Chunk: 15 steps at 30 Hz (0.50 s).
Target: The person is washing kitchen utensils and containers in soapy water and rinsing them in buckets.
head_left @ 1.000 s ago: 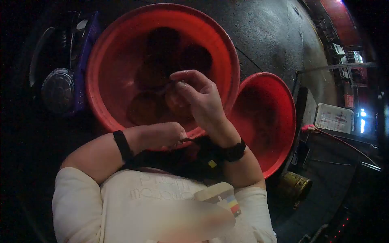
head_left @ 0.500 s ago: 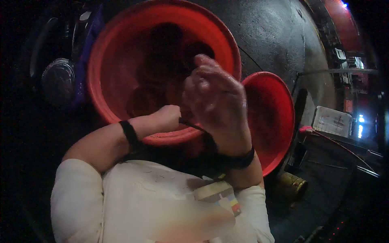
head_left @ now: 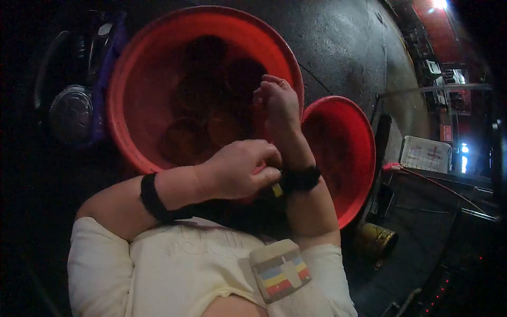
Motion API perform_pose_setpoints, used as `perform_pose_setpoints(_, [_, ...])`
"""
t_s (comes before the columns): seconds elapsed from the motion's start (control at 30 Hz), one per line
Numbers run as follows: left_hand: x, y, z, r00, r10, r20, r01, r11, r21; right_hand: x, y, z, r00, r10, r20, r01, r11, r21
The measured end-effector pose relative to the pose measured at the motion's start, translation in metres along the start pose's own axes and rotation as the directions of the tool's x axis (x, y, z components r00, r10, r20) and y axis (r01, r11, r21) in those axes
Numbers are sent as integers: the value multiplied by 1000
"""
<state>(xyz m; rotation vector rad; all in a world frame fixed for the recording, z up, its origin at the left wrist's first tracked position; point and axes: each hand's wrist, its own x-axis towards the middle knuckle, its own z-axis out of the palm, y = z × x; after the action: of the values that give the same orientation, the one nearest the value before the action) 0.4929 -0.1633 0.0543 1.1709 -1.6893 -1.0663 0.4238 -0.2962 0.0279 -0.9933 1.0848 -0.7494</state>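
Note:
My left hand (head_left: 240, 169) reaches across my front, thumb and fingers pinched together at the edge of the black wristband (head_left: 302, 178) on my right forearm. A small yellow-green piece (head_left: 277, 189) shows just below the thumb. My right hand (head_left: 278, 103) is raised over the near right rim of a large red tub (head_left: 120, 105), its fingers curled in and nothing visible in them. Several dark round shapes (head_left: 182, 138) lie inside the tub; what they are is too dim to tell. Another black band (head_left: 152, 196) circles my left wrist.
A second red tub (head_left: 364, 158) leans at the right of the large one. At left are a purple-edged container (head_left: 100, 100) and a clear round lid-like piece (head_left: 71, 113). To the right lie a white tray (head_left: 425, 155), a pink-headed stick (head_left: 392, 166) and a yellowish can (head_left: 377, 239).
My left hand has moved right and up close to the right wristband. My right hand has turned and drawn its fingers in. A dark strip between the hands no longer shows.

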Motion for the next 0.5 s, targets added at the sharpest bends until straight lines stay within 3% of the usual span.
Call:
perform_pose_setpoints(0.03, [0, 8, -1, 999, 48, -12, -48, 998, 28, 14, 17, -2, 999, -51, -16, 48, 987, -154])
perform_pose_setpoints(0.07, [0, 16, 0, 991, 106, -83, -89, 979, 185, 23, 31, -3, 994, -103, -22, 92, 948, -305])
perform_pose_setpoints(0.1, [0, 20, 3, 990, 112, -91, -80, 953, 293, 25, 41, -1, 989, -146, 27, 136, 823, -551])
perform_pose_setpoints(0.17, [-1, 23, 9, 986, 128, -103, -61, 866, 496, 26, 56, 2, 971, -191, 147, 213, 394, -894])
perform_pose_setpoints(0.27, [-5, 5, 19, 988, 44, -149, 38, 862, 506, 25, 74, 7, 983, 125, 136, 87, 337, -938])
perform_pose_setpoints(0.5, [-17, -3, 10, 968, -169, -186, 231, 893, 387, 10, 83, 12, 984, 175, 41, -27, 369, -929])
